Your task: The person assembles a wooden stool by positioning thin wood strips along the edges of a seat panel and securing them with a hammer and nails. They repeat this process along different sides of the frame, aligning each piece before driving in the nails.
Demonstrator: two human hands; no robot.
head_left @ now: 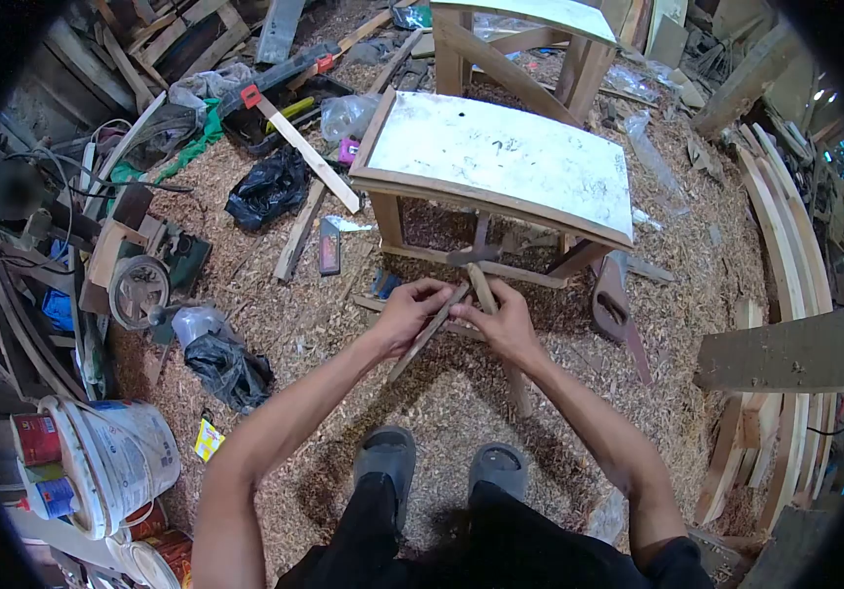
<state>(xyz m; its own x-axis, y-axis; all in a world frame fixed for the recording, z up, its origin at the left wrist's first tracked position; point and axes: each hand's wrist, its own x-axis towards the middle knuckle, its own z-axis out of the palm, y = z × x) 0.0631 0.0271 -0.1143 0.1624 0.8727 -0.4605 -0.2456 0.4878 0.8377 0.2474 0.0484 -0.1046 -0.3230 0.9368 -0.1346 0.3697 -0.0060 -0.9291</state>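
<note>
My left hand (410, 316) is closed on a thin wooden strip (426, 339) that slants down to the left. Beside it, my right hand (502, 322) holds a hammer by its wooden handle (482, 287); the dark hammer head (472, 256) points up and away from me. The handle's lower end shows below my right palm. Both hands are close together, just in front of a small table with a white top (500, 157) and a wooden frame.
A handsaw (611, 306) lies right of the table on wood shavings. Left are a black plastic bag (270, 187), a machine handwheel (139, 293) and a white bucket (137, 456). Long boards (785, 255) line the right side. Another white-topped piece (540, 14) stands behind.
</note>
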